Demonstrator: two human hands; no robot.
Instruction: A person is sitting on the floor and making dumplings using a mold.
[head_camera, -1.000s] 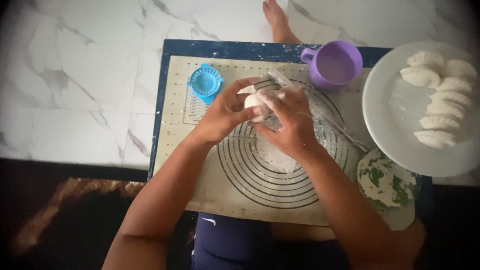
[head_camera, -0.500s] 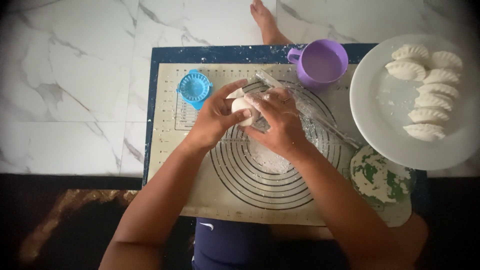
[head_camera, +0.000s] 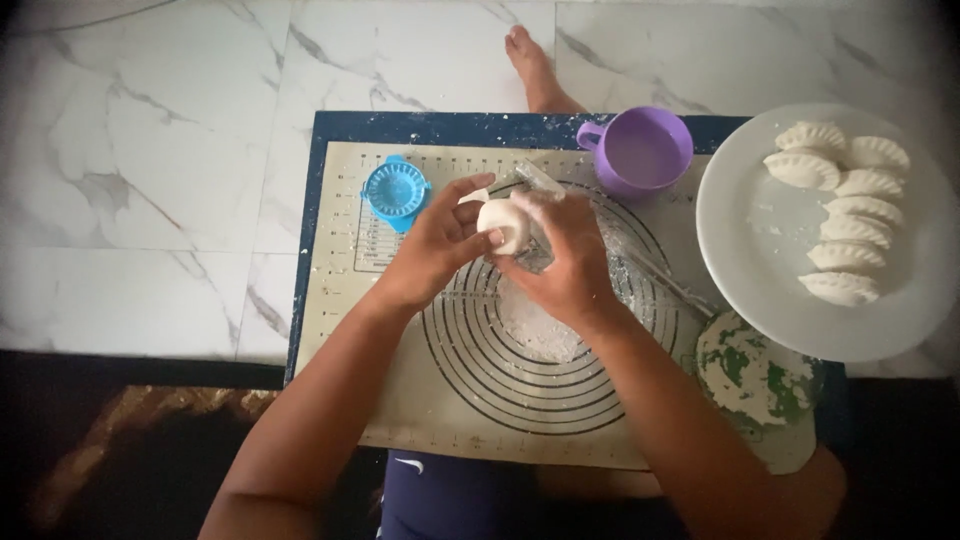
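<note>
While closed, both hands (head_camera: 500, 245) pinch dough (head_camera: 500, 225).

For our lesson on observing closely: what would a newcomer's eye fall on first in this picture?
First, the two hands at the centre: the left hand and right hand pinch a white dough piece above the ringed pastry mat. Next, the white plate of folded dumplings at right, beside a purple cup.

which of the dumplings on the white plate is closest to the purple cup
The top-left dumpling on the plate. It lies at the upper end of the left column, nearest the cup; the others lie farther right or lower.
</note>
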